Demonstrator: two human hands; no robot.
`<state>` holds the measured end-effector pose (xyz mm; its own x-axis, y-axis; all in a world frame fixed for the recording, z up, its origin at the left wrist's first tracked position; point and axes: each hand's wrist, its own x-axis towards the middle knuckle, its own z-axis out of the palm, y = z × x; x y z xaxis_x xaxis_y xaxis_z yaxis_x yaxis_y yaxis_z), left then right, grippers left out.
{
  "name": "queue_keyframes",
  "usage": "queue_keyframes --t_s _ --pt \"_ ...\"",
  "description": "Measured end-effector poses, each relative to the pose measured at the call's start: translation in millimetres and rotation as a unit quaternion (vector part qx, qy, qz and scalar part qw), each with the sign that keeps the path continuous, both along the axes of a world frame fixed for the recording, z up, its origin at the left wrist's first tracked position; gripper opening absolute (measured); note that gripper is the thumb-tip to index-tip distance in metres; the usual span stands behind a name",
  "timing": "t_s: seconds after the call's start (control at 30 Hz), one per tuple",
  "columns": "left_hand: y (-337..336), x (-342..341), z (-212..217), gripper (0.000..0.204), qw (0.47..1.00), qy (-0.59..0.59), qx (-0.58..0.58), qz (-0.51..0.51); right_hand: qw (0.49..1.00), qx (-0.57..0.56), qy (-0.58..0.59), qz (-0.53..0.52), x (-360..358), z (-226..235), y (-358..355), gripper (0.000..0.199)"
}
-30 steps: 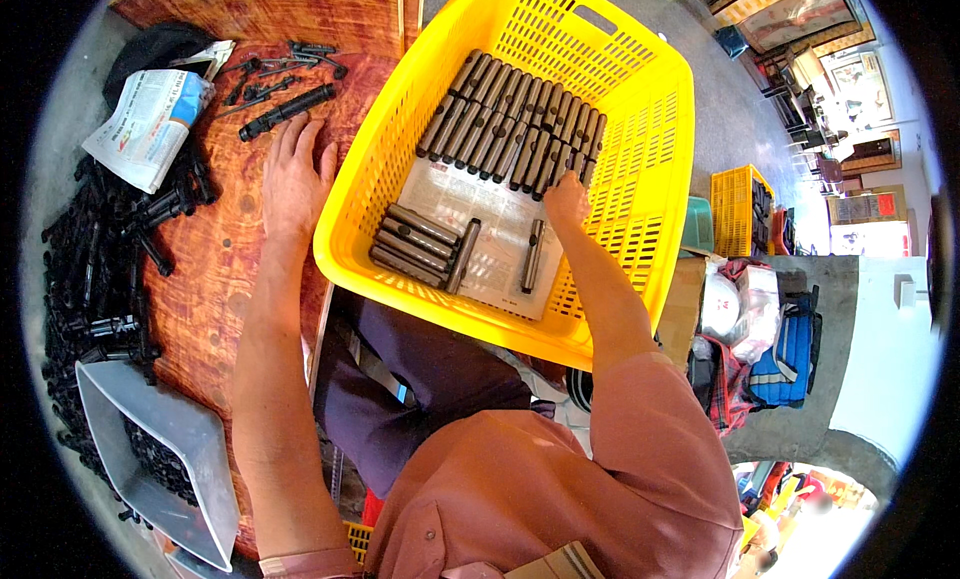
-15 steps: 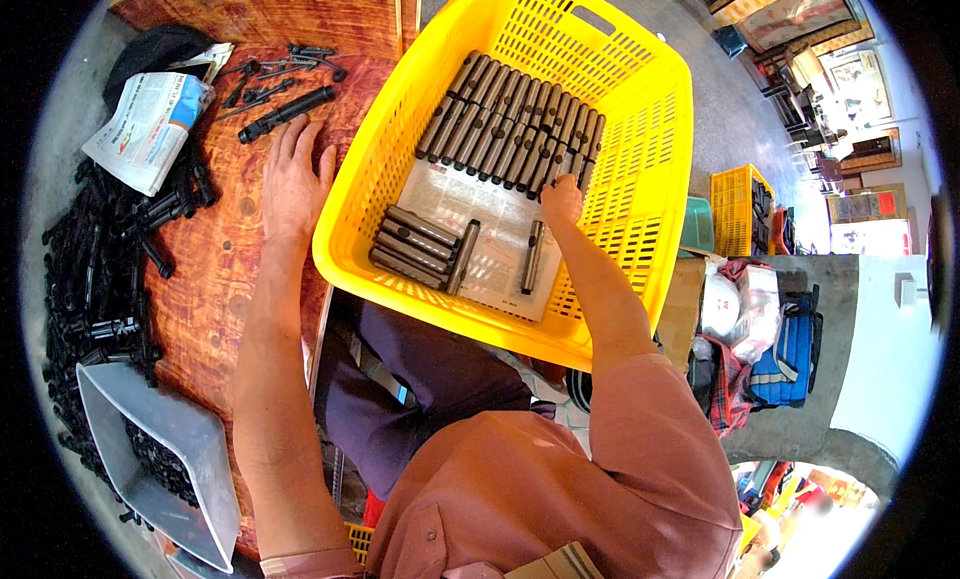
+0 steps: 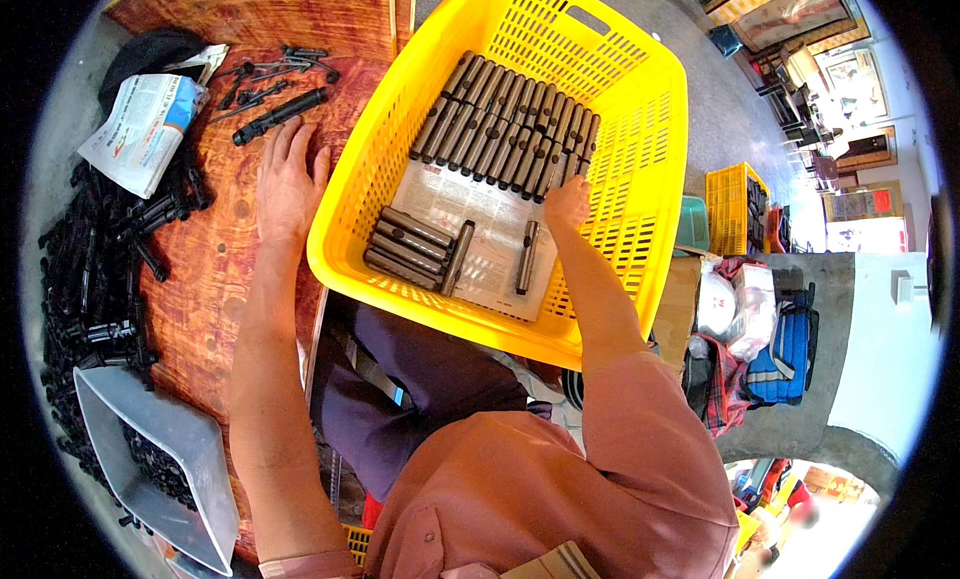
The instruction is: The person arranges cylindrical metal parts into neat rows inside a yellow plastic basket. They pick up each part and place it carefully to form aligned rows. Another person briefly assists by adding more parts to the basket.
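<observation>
My left hand (image 3: 289, 184) lies flat on the reddish wooden table, fingers stretched out. Just beyond its fingertips is a loose black tube (image 3: 280, 116). Inside the yellow basket (image 3: 470, 331), my right hand (image 3: 567, 202) is closed at the right end of the nearer row of dark metal tubes (image 3: 480, 144). Its fingers grip the last tube there, mostly hidden by the hand. Two rows of these tubes lie side by side on printed paper (image 3: 490, 214). Closer to me are a small stack of tubes (image 3: 408, 249), a tube leaning beside it (image 3: 458, 257) and a separate one (image 3: 527, 257).
Black parts form a large heap (image 3: 100, 249) along the table's left side, near a grey scoop-like bin (image 3: 205, 459) of small black pieces. A folded newspaper (image 3: 135, 129) lies on the heap. Another yellow basket (image 3: 727, 214) stands on the floor at right.
My right hand has shifted slightly to the right at the end of the tube row. The left hand stays in place on the table, while the whole view has drifted a little.
</observation>
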<state>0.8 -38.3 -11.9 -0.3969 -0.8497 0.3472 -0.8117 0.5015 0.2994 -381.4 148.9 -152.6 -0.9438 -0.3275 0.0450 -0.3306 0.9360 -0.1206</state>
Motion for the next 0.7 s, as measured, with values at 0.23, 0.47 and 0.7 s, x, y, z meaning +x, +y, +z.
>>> queue_keyframes --t_s 0.23,0.47,0.7 --pt "-1 1 -1 0.043 1.0 -0.001 0.007 -0.002 0.997 0.013 -0.068 -0.046 4 7 -4 0.038" --pt "-1 0 0 0.044 1.0 -0.003 0.014 0.001 0.989 -0.042 -0.119 -0.08 5 10 -12 0.033" --pt "-2 1 -1 0.043 1.0 0.003 0.003 -0.009 0.984 -0.046 -0.135 -0.103 -10 -1 -13 0.024"
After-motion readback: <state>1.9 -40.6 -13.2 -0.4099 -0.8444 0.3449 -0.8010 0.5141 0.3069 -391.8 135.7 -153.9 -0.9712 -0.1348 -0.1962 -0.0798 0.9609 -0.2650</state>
